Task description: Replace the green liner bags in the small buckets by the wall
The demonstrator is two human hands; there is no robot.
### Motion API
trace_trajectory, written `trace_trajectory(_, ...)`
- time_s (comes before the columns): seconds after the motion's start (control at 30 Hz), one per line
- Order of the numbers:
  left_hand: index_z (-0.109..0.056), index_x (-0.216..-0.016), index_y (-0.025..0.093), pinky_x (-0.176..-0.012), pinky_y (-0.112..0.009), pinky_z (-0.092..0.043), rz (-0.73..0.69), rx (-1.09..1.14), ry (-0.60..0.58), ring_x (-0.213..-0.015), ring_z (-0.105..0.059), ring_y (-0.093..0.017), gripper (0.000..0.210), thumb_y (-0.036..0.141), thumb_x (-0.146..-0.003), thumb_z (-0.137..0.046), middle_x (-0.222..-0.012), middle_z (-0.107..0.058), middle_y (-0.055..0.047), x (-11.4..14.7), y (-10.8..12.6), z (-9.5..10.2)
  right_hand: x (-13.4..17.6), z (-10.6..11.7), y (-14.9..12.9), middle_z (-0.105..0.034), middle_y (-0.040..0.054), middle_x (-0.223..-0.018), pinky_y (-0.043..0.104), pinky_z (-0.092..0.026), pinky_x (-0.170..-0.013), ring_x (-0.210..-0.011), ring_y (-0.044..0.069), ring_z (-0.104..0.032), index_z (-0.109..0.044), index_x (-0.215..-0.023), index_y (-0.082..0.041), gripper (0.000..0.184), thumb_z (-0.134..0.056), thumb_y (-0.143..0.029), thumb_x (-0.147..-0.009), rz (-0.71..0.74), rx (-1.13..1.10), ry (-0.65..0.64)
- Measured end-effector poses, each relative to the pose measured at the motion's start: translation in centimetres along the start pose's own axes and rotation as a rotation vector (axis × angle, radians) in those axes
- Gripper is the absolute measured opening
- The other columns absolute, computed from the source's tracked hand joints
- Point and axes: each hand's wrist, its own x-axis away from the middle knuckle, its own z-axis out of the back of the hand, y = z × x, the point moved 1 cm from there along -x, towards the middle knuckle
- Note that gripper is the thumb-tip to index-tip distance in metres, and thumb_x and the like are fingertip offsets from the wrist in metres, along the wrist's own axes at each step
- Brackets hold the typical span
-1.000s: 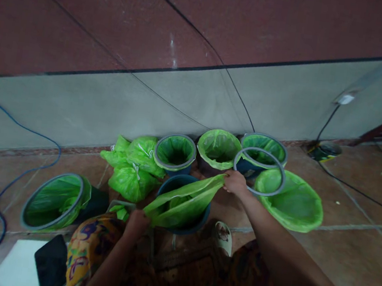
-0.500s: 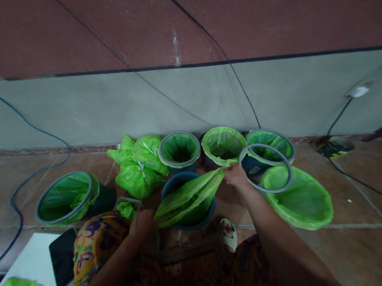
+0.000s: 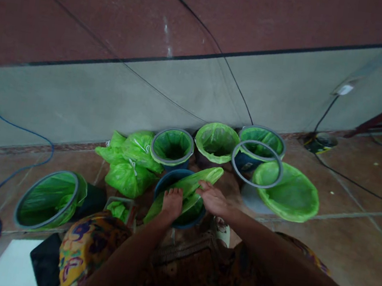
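A green plastic bin liner [image 3: 213, 175] lies slantwise across the top of a blue bucket [image 3: 190, 223] in front of me, its far end sticking out past the rim. My left hand [image 3: 172, 201] rests on the liner over the bucket, palm down, with its fingers laid forward. On the liner's right side, my right hand [image 3: 213, 199] touches the plastic with its fingers spread. Part of the bucket's mouth is hidden under the liner and my hands.
Behind stand lined bins [image 3: 172, 147], with a loose grey ring [image 3: 233, 160] leaning at the right near a wide lined bin [image 3: 309, 210]. Knotted green bags [image 3: 130, 177] lie left. A lined bin [image 3: 80, 199] lies on its side. A small container [image 3: 131, 208] holds green plastic.
Both hands have left the stretched liner's ends and come closer together over the bucket. The liner now lies lower and flatter. The view has shifted slightly.
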Motion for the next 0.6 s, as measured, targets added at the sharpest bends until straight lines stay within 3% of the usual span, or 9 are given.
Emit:
trace_trajectory(0.13,-0.056,-0.118,0.009,-0.094,-0.043,-0.043,0.001,-0.014,-0.001,-0.110,-0.058,-0.029,0.035,0.009,-0.087,-0.039,-0.110,-0.064,-0.019,-0.9,0.2,-0.9,-1.1,-2.8,-0.3,-0.050,0.0142,-0.141,0.043,-0.038,-0.105,-0.124,0.027,-0.049,-0.067,-0.109,-0.016,0.031,-0.040,-0.014,-0.093,0.025,0.177,0.051)
trace_trajectory(0.3,-0.059,-0.112,0.012,-0.090,-0.037,-0.045,0.031,0.005,-0.026,-0.104,-0.063,-0.025,0.033,0.010,-0.091,-0.034,-0.105,-0.067,-0.016,-1.2,-0.4,-0.9,-1.5,-4.7,-0.4,-0.057,0.0146,-0.133,0.049,-0.031,-0.110,-0.121,0.027,-0.050,-0.068,-0.104,-0.013,0.028,-0.042,-0.013,-0.093,0.127,0.194,0.111)
trace_trajectory(0.6,-0.063,-0.104,0.011,-0.081,-0.035,-0.048,0.068,0.032,0.062,-0.091,-0.068,-0.025,0.035,0.016,-0.094,-0.029,-0.093,-0.069,-0.015,-0.6,-2.5,1.7,-2.3,-0.9,-0.7,-0.066,0.0107,-0.109,0.048,-0.030,-0.108,-0.109,0.026,-0.054,-0.069,-0.096,-0.015,0.025,-0.045,-0.010,-0.091,0.063,0.188,0.101)
